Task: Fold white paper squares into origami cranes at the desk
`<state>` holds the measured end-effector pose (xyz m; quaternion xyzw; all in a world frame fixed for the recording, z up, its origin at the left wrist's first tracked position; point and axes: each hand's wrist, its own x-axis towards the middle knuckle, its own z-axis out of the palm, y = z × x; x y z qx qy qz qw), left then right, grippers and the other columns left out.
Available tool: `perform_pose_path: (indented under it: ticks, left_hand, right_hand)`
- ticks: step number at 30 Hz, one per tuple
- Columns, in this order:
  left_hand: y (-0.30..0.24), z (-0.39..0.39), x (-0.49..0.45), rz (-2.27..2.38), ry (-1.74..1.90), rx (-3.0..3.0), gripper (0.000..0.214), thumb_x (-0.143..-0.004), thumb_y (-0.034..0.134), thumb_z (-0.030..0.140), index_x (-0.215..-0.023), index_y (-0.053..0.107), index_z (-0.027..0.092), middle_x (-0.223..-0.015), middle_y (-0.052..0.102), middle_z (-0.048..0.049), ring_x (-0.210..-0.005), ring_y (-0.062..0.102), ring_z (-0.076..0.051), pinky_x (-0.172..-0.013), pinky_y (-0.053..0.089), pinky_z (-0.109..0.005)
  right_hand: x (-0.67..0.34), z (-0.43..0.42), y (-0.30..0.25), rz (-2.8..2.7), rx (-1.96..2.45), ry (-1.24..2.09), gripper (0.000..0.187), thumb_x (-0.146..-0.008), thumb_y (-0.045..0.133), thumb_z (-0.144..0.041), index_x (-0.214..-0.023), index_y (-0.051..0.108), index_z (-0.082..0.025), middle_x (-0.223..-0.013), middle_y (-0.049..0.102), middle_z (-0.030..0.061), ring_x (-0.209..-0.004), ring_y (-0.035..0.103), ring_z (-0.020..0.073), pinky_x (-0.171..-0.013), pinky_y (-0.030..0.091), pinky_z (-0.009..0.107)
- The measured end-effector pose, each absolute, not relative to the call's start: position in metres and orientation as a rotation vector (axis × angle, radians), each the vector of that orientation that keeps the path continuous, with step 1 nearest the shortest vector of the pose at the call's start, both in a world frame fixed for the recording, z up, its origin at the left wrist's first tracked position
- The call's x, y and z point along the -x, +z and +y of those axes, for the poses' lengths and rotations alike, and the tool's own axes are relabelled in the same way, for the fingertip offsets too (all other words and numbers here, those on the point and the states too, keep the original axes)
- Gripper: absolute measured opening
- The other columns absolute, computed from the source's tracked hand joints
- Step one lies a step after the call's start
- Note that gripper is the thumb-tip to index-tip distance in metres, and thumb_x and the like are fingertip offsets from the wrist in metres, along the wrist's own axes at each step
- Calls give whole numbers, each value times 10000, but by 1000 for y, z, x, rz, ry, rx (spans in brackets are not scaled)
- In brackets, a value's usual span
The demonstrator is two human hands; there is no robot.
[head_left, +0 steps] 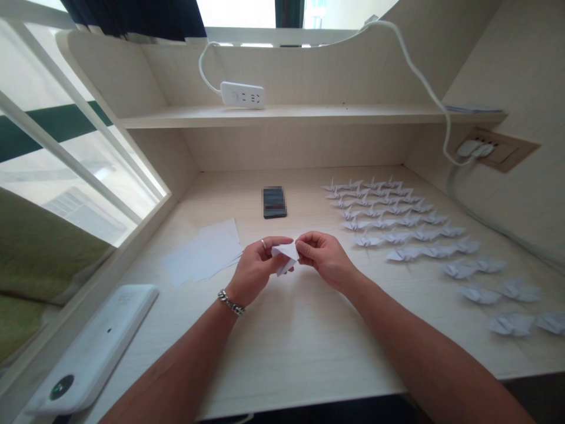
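Above the middle of the desk, my left hand (257, 262) grips a small folded piece of white paper (286, 253), its thumb and fingers closed around it. The fingers of my right hand (324, 256) are pinched together at the right corner of the same folded paper. A ring and a chain bracelet (230, 302) are on my left hand and wrist. Left of my hands lie several loose white paper sheets (205, 250), overlapping. On the right, many folded paper cranes (388, 221) stand in rows.
A dark phone (274, 202) lies behind my hands. At the left edge rests a long white device (92, 350) with a round dark dial. A power strip (242, 95) sits on the shelf (300, 116), and a white cable (424, 76) runs to the wall socket (498, 148).
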<state>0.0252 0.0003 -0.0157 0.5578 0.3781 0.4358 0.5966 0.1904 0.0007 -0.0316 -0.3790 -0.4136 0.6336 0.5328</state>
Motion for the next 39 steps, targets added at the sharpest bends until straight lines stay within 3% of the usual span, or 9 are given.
perform_pose_path:
  ticks: [4, 10, 15, 18, 28, 32, 35, 39]
  left_hand:
    - [-17, 4, -24, 1007, 1072, -1314, 358, -645, 709, 115, -1001, 667, 105, -821, 711, -74, -670, 642, -156, -585, 498, -247]
    - [-16, 6, -22, 1299, 1213, -1494, 377, -653, 586, 49, -1012, 671, 123, -838, 715, -60, -729, 660, -164, -618, 519, -245]
    - [-16, 0, -26, 1401, 1211, -1707, 293, -716, 631, 152, -1005, 680, 143, -925, 731, -66, -785, 679, -177, -720, 545, -285]
    - [-17, -2, -28, 1429, 1225, -1832, 306, -737, 649, 192, -1038, 686, 153, -963, 738, -69, -811, 686, -180, -768, 545, -293]
    - [-23, -6, -33, 1493, 1191, -2330, 342, -771, 584, 95, -1094, 684, 149, -1029, 734, -90, -885, 689, -207, -843, 540, -321]
    - [-26, -4, -33, 1415, 1144, -2449, 359, -813, 537, 102, -1151, 655, 137, -1053, 717, -100, -933, 670, -213, -855, 532, -333]
    - [-28, -3, -31, 1344, 1108, -2432, 393, -813, 528, 99, -1184, 638, 167, -1057, 707, -82, -924, 662, -199, -825, 533, -317]
    - [-27, -3, -30, 1324, 1107, -2372, 382, -818, 519, 111, -1166, 653, 191, -1052, 704, -80, -933, 654, -201, -838, 515, -319]
  right_hand:
    - [-192, 1, -30, -1066, 998, 1376, 292, -684, 757, -414, -782, 641, -165, -682, 650, 6, -612, 596, 119, -593, 504, 264]
    - [-188, -8, -30, -1621, 1072, 808, 379, -708, 751, -337, -1042, 637, -200, -1063, 655, 75, -868, 629, 181, -678, 535, 289]
    - [-180, -13, -33, -1812, 1113, 455, 274, -850, 560, -206, -1119, 607, -194, -1087, 658, 87, -902, 632, 188, -765, 533, 316]
    - [-178, -14, -34, -1835, 1196, 351, 284, -852, 486, -141, -1095, 626, -187, -1096, 678, 87, -969, 630, 209, -846, 507, 339]
    - [-175, -16, -28, -1737, 1424, 518, 316, -796, 532, -205, -1083, 664, -223, -950, 727, 50, -833, 665, 217, -776, 506, 338]
    - [-178, -12, -29, -1555, 1311, 787, 294, -796, 498, -190, -1024, 682, -212, -913, 726, 37, -810, 673, 182, -776, 523, 313]
    - [-181, -7, -31, -1387, 1229, 1031, 282, -796, 489, -205, -1008, 670, -165, -851, 721, 49, -721, 680, 157, -689, 549, 280]
    - [-183, -4, -32, -1352, 1202, 1100, 322, -749, 490, -157, -1015, 669, -166, -925, 712, 57, -738, 679, 152, -645, 557, 263]
